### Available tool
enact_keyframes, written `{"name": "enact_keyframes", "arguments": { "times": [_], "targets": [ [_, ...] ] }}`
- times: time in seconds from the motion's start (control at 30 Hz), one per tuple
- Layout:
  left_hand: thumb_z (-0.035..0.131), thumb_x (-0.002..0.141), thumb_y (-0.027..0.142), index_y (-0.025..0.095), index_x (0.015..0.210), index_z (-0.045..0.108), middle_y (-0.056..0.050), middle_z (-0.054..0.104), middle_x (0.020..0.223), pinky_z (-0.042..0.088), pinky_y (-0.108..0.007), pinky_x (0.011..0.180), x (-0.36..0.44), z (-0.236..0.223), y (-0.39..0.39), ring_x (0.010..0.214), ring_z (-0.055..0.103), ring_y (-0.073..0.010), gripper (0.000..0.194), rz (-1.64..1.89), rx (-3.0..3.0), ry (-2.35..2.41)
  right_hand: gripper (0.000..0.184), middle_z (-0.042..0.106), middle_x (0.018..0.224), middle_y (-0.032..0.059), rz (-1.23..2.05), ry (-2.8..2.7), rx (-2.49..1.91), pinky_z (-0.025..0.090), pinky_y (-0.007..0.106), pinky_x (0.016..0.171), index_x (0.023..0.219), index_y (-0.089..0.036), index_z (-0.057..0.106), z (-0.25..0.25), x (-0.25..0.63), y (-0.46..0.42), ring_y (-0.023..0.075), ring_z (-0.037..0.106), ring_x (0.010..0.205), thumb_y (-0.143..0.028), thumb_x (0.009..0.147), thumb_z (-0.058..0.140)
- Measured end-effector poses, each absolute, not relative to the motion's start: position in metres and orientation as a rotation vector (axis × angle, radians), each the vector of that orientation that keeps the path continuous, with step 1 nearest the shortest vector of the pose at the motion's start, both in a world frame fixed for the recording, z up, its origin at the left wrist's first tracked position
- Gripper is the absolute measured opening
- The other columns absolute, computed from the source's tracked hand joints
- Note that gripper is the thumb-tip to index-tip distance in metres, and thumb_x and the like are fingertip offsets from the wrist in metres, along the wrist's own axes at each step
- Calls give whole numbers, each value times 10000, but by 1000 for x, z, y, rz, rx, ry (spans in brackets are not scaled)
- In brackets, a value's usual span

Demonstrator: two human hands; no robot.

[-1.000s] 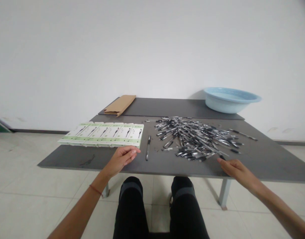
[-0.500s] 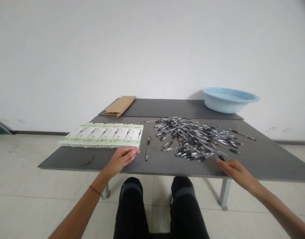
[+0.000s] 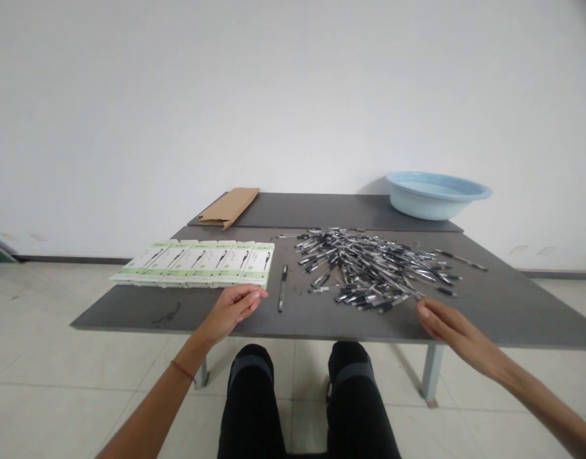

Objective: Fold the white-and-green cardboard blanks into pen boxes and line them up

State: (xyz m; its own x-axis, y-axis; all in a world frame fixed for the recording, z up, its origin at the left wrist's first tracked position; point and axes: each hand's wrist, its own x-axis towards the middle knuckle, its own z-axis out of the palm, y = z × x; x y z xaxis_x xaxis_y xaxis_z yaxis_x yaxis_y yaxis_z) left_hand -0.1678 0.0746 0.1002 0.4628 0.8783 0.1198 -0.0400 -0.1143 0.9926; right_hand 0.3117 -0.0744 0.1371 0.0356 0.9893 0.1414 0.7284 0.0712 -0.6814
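Note:
My left hand (image 3: 234, 311) hovers at the front of the table, by the rightmost green-and-white box, its fingers curled together with nothing visible in them. A single black-and-clear pen (image 3: 283, 288) lies just right of it, pointing away from me. My right hand (image 3: 443, 320) is at the near right edge of a large heap of similar pens (image 3: 369, 264). Its thumb and fingers are closed around the near end of one pen (image 3: 411, 292), whose tip is covered by the fingers. Several flat green-and-white boxes (image 3: 197, 264) with a pen picture lie overlapping in a row at left.
A brown paper bag (image 3: 230, 205) lies flat at the back left of the dark table (image 3: 316, 325). At the back right stands a light blue basin (image 3: 436, 197) near the white wall. One pen (image 3: 462, 260) lies apart, right of the heap.
My right hand has moved slightly up and left, its fingers now covering the black pen end that showed before. My left hand stays almost in place.

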Motion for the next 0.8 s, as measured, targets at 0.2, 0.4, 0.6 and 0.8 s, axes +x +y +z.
{"name": "enact_keyframes", "arguments": {
  "times": [0.2, 0.4, 0.6, 0.8],
  "targets": [
    [707, 950, 417, 109, 1021, 750, 28, 527, 660, 125, -196, 460, -167, 101, 74, 448, 283, -12, 319, 934, 1479, 780, 603, 329, 575, -37, 625, -1767, -1802, 258, 294, 541, 617, -232, 370, 137, 325, -72, 146, 335, 577, -702, 984, 456],
    [703, 953, 425, 110, 1022, 750, 26, 526, 667, 127, -199, 466, -167, 102, 74, 459, 287, -16, 325, 926, 1485, 783, 651, 266, 570, -43, 743, -1600, -1838, 212, 303, 535, 588, -238, 337, 118, 333, -65, 135, 279, 560, -766, 961, 406],
    [699, 955, 426, 116, 1034, 753, 28, 526, 667, 129, -201, 465, -168, 101, 75, 454, 287, -17, 324, 926, 1499, 785, 648, 239, 584, -50, 715, -1683, -1807, 224, 292, 531, 593, -237, 316, 122, 325, -62, 127, 271, 560, -768, 938, 452],
    [688, 967, 420, 113, 1043, 754, 26, 527, 664, 134, -202, 463, -169, 101, 75, 454, 294, -22, 323, 925, 1518, 788, 638, 299, 569, -41, 545, -1602, -1854, 256, 288, 534, 604, -230, 380, 119, 321, -68, 137, 331, 565, -764, 948, 439]
  ]
}}
